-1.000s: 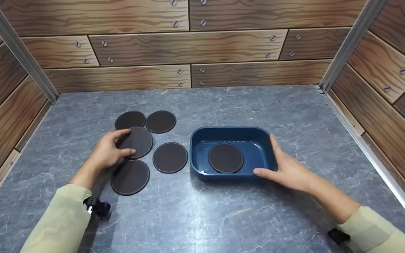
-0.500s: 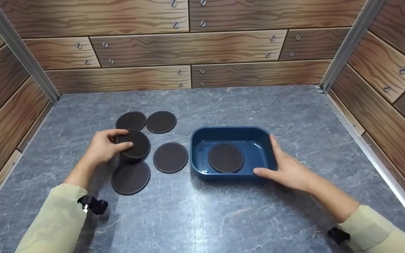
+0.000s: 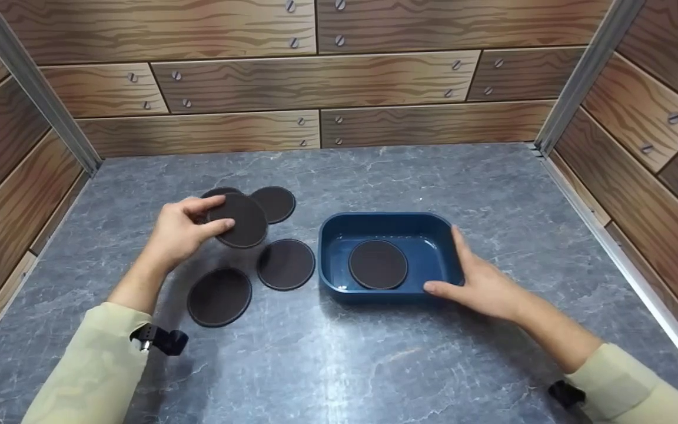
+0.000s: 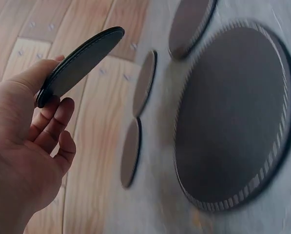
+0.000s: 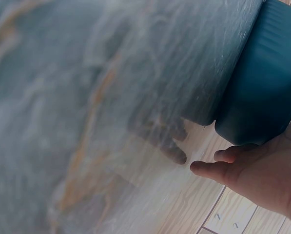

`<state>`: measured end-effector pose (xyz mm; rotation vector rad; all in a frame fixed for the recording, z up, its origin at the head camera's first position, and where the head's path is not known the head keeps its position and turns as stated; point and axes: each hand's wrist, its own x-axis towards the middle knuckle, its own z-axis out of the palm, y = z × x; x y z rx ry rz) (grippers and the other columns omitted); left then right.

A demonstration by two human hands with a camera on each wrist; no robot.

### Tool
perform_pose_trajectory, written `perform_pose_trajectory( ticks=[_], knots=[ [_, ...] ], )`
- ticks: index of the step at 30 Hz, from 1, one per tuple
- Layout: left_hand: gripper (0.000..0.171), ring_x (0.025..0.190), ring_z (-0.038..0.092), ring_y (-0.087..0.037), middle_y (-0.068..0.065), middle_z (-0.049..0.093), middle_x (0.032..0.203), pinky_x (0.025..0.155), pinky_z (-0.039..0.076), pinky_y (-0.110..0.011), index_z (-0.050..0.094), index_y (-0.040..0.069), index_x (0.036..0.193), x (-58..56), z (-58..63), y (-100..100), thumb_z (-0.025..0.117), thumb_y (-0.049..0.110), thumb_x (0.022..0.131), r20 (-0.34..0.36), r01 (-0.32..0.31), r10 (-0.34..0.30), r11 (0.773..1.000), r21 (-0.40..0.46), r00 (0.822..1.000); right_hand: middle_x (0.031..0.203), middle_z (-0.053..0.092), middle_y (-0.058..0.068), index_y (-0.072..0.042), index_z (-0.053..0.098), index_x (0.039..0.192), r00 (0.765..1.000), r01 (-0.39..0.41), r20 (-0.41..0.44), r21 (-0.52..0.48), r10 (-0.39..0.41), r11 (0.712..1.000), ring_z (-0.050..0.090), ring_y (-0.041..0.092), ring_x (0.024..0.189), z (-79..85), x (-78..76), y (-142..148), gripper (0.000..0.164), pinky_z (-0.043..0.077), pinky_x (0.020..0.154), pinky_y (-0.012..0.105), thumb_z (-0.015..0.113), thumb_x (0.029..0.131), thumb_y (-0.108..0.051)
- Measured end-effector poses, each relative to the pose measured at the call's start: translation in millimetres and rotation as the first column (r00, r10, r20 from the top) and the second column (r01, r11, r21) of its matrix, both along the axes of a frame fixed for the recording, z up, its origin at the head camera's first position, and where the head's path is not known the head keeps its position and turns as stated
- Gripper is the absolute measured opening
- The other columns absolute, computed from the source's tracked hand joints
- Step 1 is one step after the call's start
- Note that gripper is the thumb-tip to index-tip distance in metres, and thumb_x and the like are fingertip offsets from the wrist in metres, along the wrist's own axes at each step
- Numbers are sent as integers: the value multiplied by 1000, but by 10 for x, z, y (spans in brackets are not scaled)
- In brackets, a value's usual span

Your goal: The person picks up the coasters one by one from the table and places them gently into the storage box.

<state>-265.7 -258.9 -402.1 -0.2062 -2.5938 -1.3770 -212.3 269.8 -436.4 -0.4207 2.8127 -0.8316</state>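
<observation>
My left hand [image 3: 177,235] pinches a round dark coaster [image 3: 248,221] with stitched edging by its left side. In the left wrist view this coaster [image 4: 84,63] is tilted and raised off the grey surface. Below it in the head view lie a coaster [image 3: 219,296] and another coaster [image 3: 285,265]. Behind are a coaster [image 3: 275,203] and a partly hidden coaster [image 3: 221,191]. My right hand [image 3: 489,288] grips the right end of a blue rectangular container [image 3: 386,222], thumb at the front rim. One coaster [image 3: 378,265] lies flat inside it.
The grey marbled tabletop [image 3: 374,365] is enclosed by a wood-patterned back wall [image 3: 315,82] and side walls. A metal post [image 3: 577,76] stands at the back right corner, and another post [image 3: 33,88] at the back left.
My left hand has lifted the coaster off the tabletop and moved it up and slightly right, over the rear coasters. The right hand and the container have stayed in place.
</observation>
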Motion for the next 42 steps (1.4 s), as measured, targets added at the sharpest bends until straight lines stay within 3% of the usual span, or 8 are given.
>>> perform_pose_trajectory(
  ticks=[7, 17, 26, 34, 42],
  knots=[
    [50, 96, 62, -21, -14, 75, 118, 77, 46, -20, 77, 7, 130, -32, 123, 384, 93, 17, 84, -75, 102, -100, 995, 19, 992, 164, 21, 42, -5, -12, 168, 1000, 1, 1, -10, -1, 1000, 33, 58, 147, -18, -3, 2, 128, 28, 118, 70, 71, 93, -67],
    [53, 100, 64, -21, -8, 75, 117, 85, 47, -31, 76, 11, 132, -95, 185, 930, 93, 20, 83, -97, 238, -238, 971, -15, 966, 166, 19, 40, -5, -13, 168, 1000, 3, 9, -9, -3, 1000, 31, 57, 149, -18, -10, 4, 128, 27, 119, 70, 70, 93, -68],
    [51, 95, 63, -26, -9, 76, 118, 75, 47, -29, 76, 8, 131, -159, 100, 1426, 92, 18, 84, -86, 361, -362, 932, -24, 928, 166, 18, 39, -6, -12, 169, 1000, 4, 3, -7, -4, 1000, 31, 56, 149, 2, 2, 9, 128, 27, 119, 69, 71, 93, -67],
    [54, 108, 66, -21, -7, 75, 117, 95, 53, -36, 74, 9, 134, -148, 4, 1804, 91, 22, 85, -62, 447, -456, 886, -125, 888, 167, 16, 38, -7, -13, 168, 1000, 7, 15, 4, -7, 1000, 28, 56, 150, 2, 4, 4, 128, 25, 120, 68, 69, 93, -70],
    [53, 104, 65, -22, -7, 73, 113, 91, 52, -34, 75, 8, 134, -168, -105, 2089, 91, 23, 86, -32, 483, -499, 852, -205, 866, 166, 17, 39, -6, -12, 168, 1000, 10, 12, 4, -10, 1000, 30, 57, 149, 5, 7, 1, 128, 26, 120, 69, 69, 93, -69]
  ],
)
